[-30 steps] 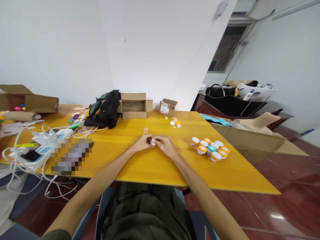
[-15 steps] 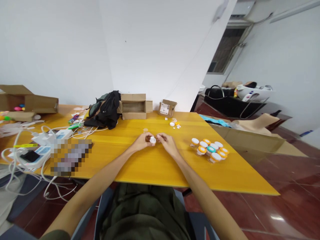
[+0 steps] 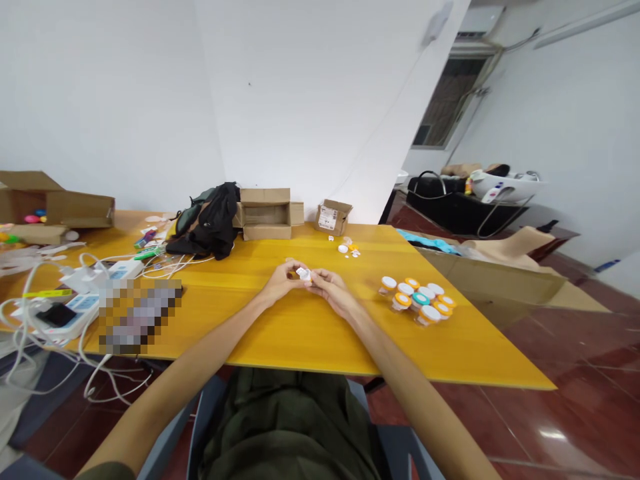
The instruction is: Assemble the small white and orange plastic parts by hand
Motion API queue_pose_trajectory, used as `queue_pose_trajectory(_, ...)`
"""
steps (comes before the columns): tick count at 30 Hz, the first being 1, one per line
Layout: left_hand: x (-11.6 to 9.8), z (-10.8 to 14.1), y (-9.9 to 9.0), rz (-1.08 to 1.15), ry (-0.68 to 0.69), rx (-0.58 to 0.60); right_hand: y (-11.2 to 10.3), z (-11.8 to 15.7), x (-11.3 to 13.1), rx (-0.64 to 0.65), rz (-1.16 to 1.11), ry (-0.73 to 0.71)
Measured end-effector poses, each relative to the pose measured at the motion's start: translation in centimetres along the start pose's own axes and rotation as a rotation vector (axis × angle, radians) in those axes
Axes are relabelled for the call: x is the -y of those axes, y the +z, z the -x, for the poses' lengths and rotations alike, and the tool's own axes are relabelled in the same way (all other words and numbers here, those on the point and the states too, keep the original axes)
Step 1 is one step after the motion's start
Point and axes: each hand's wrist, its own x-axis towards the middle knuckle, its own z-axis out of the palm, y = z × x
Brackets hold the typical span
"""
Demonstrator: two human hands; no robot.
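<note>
A small white plastic piece (image 3: 303, 274) is held up over the middle of the table, between my two hands. My left hand (image 3: 281, 283) pinches it from the left side. From the right, the fingers of my right hand (image 3: 331, 291) are closed on its other edge. Its underside and part of its outline are hidden by the fingers. To the right of my hands stands a group of small clear jars (image 3: 421, 300) with white, orange and teal lids. Farther back lie a loose white lid (image 3: 343, 249), an orange ring-like part (image 3: 353, 248) and several tiny white bits.
Two open cardboard boxes, a larger one (image 3: 267, 231) and a smaller one (image 3: 335, 217), stand along the back of the yellow table (image 3: 280, 333). A black bag (image 3: 215, 223) lies beside them. A power strip (image 3: 93, 300) with tangled white cables and a blurred-out flat object occupy the left.
My right hand has moved left and now grips the white piece together with my left hand. The piece has tilted and shows a different side.
</note>
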Motion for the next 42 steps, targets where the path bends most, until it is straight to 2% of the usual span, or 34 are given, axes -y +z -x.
queue_pose_trajectory(15, 0.17, -0.03, -0.19, 0.0, 0.009, 0.061, 0.07, 0.14, 0.06, 0.045, 0.016, 0.049)
queue_pose_trajectory(30, 0.34, -0.17, -0.06, -0.128, 0.082, -0.013, 0.41, 0.34, 0.37, -0.052, -0.01, -0.03)
queue_pose_trajectory(35, 0.39, -0.13, -0.16, -0.173, 0.133, 0.007, 0.55, 0.38, 0.66, -0.083, -0.022, -0.02)
queue_pose_trajectory(42, 0.3, 0.12, -0.52, -0.291, 0.28, 0.041, 0.23, 0.1, 0.31, -0.098, 0.055, -0.076)
